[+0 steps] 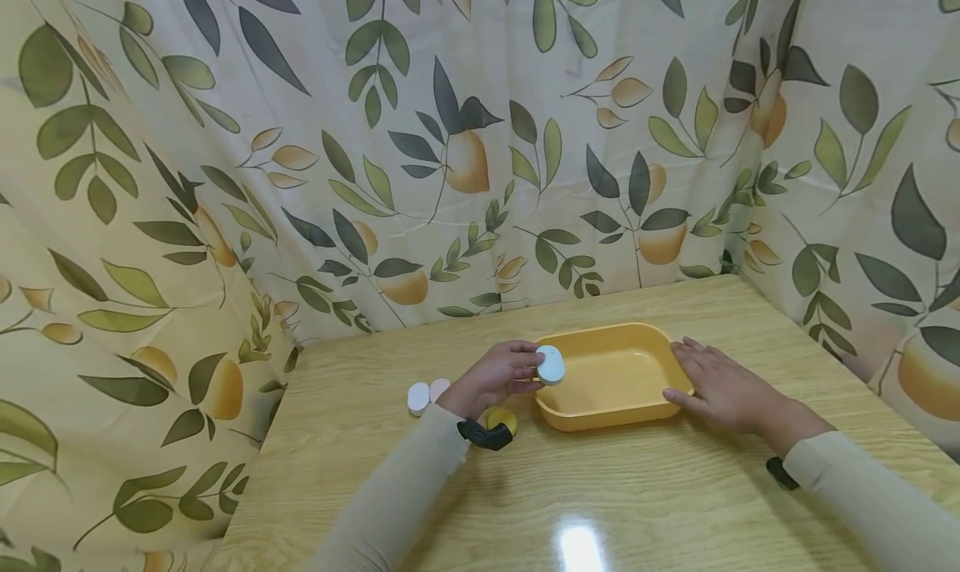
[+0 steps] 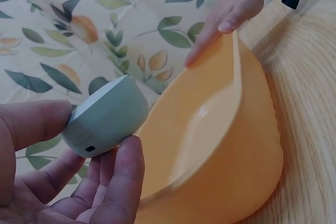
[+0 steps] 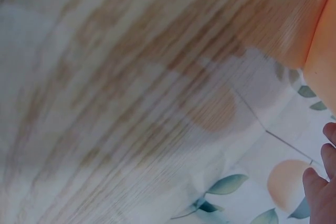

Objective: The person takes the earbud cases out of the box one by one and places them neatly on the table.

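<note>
My left hand [image 1: 498,376] pinches a small pale mint rounded case [image 2: 107,116] between thumb and fingers. Flat on one face, the case has a small dark port in its side. It is held up at the left rim of a yellow-orange plastic basin [image 1: 600,418], overlapping that rim in the head view. On the basin's right end rests my right hand [image 1: 723,384], fingers extended along the rim. Only a few fingertips [image 3: 328,156] of it enter the right wrist view, beside the basin's side. The basin's visible inside shows a bare floor.
Left of my left hand, a white oval piece [image 1: 418,398] and a pinkish one [image 1: 439,387] lie side by side on the wooden table [image 1: 337,472]. A yellow round object [image 1: 501,422] shows by the left wrist strap. Leaf-patterned curtains [image 1: 465,247] enclose the table's back and sides.
</note>
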Demonstrator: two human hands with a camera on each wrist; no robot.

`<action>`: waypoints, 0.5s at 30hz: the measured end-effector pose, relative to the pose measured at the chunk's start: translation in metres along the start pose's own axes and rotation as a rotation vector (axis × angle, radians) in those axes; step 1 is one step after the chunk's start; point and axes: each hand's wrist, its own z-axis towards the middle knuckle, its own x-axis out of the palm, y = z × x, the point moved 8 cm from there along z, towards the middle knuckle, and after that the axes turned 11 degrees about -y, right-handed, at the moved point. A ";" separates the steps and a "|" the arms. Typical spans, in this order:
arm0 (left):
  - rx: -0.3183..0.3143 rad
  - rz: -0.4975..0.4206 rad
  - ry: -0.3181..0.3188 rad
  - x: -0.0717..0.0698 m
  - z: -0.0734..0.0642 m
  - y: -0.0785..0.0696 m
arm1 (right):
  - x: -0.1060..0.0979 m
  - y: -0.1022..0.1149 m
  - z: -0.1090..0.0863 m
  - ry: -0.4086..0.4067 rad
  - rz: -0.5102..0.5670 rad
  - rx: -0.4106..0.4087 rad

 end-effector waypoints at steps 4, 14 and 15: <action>-0.001 -0.002 -0.005 -0.006 -0.002 0.000 | 0.003 -0.002 0.000 0.005 -0.001 0.007; 0.003 0.003 -0.009 -0.024 -0.005 0.008 | 0.000 -0.001 0.001 -0.006 -0.001 -0.004; 0.007 0.007 -0.008 -0.026 -0.006 0.008 | 0.000 -0.001 0.001 -0.003 -0.002 -0.003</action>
